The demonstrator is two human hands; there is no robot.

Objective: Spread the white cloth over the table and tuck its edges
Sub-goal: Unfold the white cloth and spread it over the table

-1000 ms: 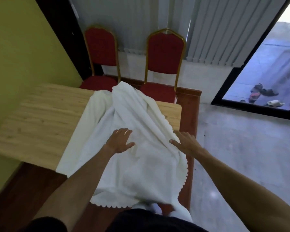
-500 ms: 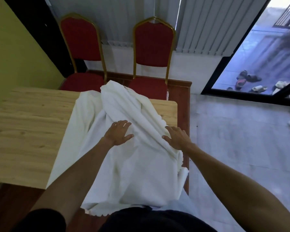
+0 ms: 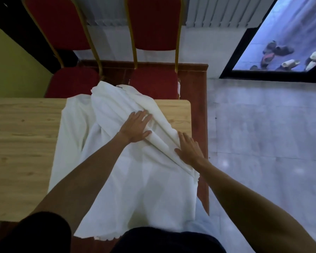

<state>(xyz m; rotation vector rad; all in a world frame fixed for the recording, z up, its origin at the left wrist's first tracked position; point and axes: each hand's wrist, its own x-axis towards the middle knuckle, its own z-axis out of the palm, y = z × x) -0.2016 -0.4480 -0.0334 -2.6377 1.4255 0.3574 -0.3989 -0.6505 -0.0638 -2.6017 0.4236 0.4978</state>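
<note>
2 red chairs [image 3: 151,52] stand just beyond the cloth-draped table [image 3: 22,143].

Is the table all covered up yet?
Not yet. Done: the white cloth lies on the right end of the table. In hand: the left hand and right hand press flat on its bunched folds. To do: the wooden top on the left is bare, so spreading and tucking remain.

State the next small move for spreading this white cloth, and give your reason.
Probably the left hand should draw the folded ridge leftward across the wooden table while the right hand pins the edge. The white cloth lies bunched over the table's right end, both hands flat on it, and the left wood is uncovered.
</note>
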